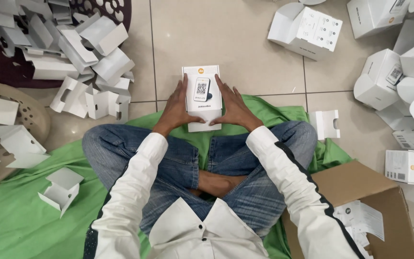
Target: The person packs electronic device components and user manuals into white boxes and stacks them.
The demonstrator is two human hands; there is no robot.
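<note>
A floor of large pale beige glazed tiles (231, 43) with thin dark grout lines fills the view, and a person sits on it cross-legged in blue jeans and a white long-sleeved shirt, on a crumpled bright green cloth (15, 220) spread beneath the legs. Just in front of the knees, a small white rectangular cardboard box with a device pictured on its top (201, 97) stands partly on the green cloth's edge and partly on the tile. The left hand (177, 108) presses flat against the box's left side and the right hand (233, 108) against its right side, fingers stretched forward along the walls, so the box is clasped between both palms. To the left lies a loose heap of folded white cardboard inserts (80, 57), some spilling over a dark maroon perforated plastic surface (116, 9) and a tan perforated plastic basket (29, 115); one more insert (61, 189) rests alone on the green cloth. To the right, well apart from the hands, sit many more white cartons (307, 31), some open and tipped. A brown corrugated cardboard carton (360, 187) stands open at the person's right side, with white printed leaflets (360, 218) inside.
</note>
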